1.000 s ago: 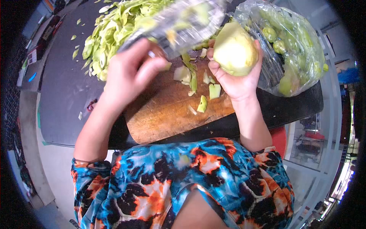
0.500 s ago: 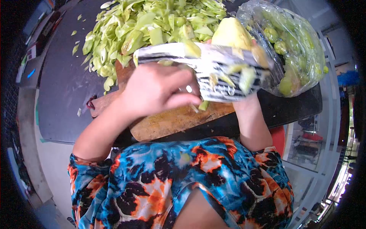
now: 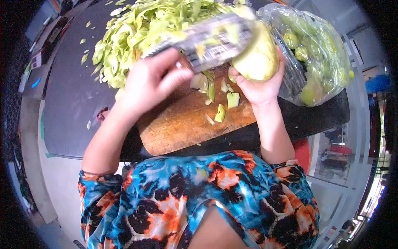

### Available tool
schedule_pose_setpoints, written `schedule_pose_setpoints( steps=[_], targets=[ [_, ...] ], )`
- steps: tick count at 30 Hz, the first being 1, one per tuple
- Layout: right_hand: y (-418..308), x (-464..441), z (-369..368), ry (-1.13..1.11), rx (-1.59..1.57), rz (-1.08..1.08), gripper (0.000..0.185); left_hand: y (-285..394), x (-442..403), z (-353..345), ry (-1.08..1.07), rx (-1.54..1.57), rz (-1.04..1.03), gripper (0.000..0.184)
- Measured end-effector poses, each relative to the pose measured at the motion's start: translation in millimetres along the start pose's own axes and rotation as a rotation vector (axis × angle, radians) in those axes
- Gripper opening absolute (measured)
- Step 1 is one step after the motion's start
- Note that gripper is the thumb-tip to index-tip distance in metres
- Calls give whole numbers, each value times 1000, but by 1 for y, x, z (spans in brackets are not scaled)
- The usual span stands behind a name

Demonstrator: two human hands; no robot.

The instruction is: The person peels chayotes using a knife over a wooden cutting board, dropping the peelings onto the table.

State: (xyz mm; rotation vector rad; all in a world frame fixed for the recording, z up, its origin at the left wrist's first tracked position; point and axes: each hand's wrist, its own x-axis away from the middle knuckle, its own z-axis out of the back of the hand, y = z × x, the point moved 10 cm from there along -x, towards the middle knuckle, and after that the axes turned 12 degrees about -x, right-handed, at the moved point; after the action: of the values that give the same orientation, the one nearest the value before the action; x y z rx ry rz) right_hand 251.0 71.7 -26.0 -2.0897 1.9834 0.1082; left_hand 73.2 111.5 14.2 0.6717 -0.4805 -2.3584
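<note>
My left hand (image 3: 151, 79) is closed round the handle of a broad-bladed cleaver (image 3: 207, 52), which is blurred by motion. Bits of pale green flesh cling to its blade. The blade's far end overlaps the upper left side of a peeled, pale yellow-green fruit (image 3: 259, 62); I cannot tell whether they touch. My right hand (image 3: 265, 89) cups this fruit from below and from the right. Under both hands lies a wooden cutting board (image 3: 182, 130), with several cut pieces (image 3: 233, 99) on it.
A large heap of pale green slices (image 3: 124, 45) covers the back of the dark table (image 3: 66, 103). At the right stands a clear plastic bag (image 3: 327, 54) with green produce inside. Small scraps lie on the table at the left.
The cleaver has swung up and left, and its blade has turned, uncovering the fruit and the board's cut pieces. My left hand has shifted slightly left; the fruit now shows almost whole.
</note>
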Motion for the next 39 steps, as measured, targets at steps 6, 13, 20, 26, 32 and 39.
schedule_pose_setpoints(
  steps=[6,13,20,26,32,39],
  targets=[
    [15,6,6,110,106,-84,69,73,18,-20,-84,-5,-453,37],
    [20,5,5,232,210,-51,72,77,20,-28,-121,-60,-482,39],
    [22,5,4,172,154,-73,67,85,24,-26,-109,-152,-515,40],
    [30,8,1,109,21,-120,60,83,24,-26,-55,-138,-503,42],
    [10,9,26,336,244,70,59,62,12,-17,-73,-185,-347,39],
    [3,0,8,104,240,21,64,-18,-4,17,51,-94,119,28]
  ],
)
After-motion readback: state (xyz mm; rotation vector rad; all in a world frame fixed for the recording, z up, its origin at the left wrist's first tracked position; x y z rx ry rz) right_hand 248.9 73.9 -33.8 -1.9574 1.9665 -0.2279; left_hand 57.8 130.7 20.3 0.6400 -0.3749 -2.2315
